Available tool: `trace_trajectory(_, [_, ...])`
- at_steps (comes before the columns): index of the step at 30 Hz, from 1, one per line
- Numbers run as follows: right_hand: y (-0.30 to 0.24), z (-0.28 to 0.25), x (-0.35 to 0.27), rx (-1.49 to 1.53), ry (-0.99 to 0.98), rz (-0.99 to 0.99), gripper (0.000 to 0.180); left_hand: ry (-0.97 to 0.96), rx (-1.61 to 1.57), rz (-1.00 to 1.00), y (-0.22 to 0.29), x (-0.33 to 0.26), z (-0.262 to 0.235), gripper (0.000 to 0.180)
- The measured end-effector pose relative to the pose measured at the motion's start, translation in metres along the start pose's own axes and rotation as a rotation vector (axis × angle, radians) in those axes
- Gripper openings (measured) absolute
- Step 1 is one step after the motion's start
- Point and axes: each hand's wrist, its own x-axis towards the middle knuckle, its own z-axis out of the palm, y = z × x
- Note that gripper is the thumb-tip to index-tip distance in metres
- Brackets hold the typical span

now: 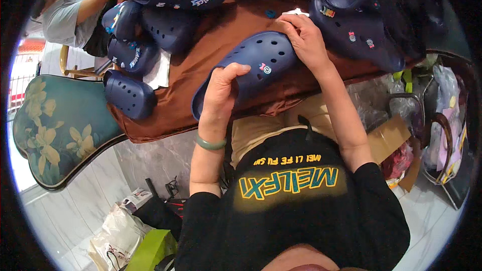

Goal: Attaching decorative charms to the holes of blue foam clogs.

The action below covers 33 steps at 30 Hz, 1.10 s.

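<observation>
A navy perforated clog [253,65] is held over the near edge of the worktop [201,60], which is covered by a brown cloth. The heel end is clasped by the left hand [221,93], with the thumb curled over the rim and the fingers underneath, so this grip is clenched on the clog. The toe end is pressed by the right hand [305,40], with the fingertips bent down onto the upper; whether a small piece is pinched there cannot be told.

A slip is judged possible: the clog hangs partly past the worktop edge above the lap, and if pressure at the toe outweighs the hold at the heel, it could be tipped or dropped. The small coloured charm [264,68] on the upper could be knocked loose by a sliding finger.

Both forearms are raised from the lower edge. The left wrist, circled by a green bangle [211,144], is bent back, and the right arm is stretched further forward.

More navy clogs [138,50] are heaped at the far left corner and a second pile [361,25] at the far right. Another person's sleeve [65,15] is seen beyond the far left corner.
</observation>
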Motion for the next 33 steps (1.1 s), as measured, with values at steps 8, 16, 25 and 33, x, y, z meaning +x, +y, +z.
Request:
trace_trajectory(8, [-0.034,-0.022,-0.017,-0.21,-0.006,-0.303,0.023,0.062,0.076,-0.003,-0.002,-0.014,0.0,0.022])
trace_trajectory(16, [-0.045,-0.001,-0.055,-0.026,-0.245,-0.369,0.031,0.096,0.075,0.048,-0.006,-0.01,-0.008,0.008])
trace_trajectory(25, [-0.053,0.018,-0.048,-0.095,-0.018,-0.265,0.01,0.136,0.066,0.059,-0.003,-0.01,0.001,0.006])
trace_trajectory(33, [-0.018,-0.007,-0.011,0.053,0.03,-0.111,0.015,0.209,0.213,0.174,0.012,-0.034,-0.015,0.015])
